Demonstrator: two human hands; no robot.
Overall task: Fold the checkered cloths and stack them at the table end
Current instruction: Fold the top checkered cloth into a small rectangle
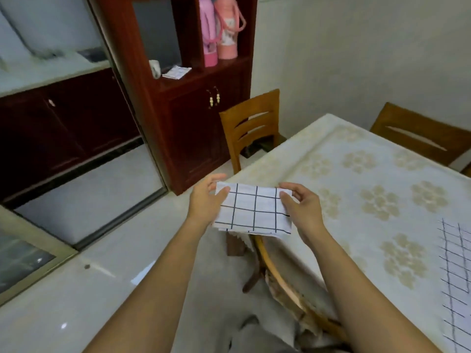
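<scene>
Head view: both hands' fingers pinch the folded cloth

I count two white black-checked cloths, mid-frame and right edge; two pink plastic flasks at top; two tan wooden chairs upper right; one white mug.

— Can any writing be read?
— None. The paper sheet on the cabinet shelf carries print, too blurred to read.
— And right of it, in that cabinet?
— The pink bottle shows a pale patch, unreadable.
</scene>
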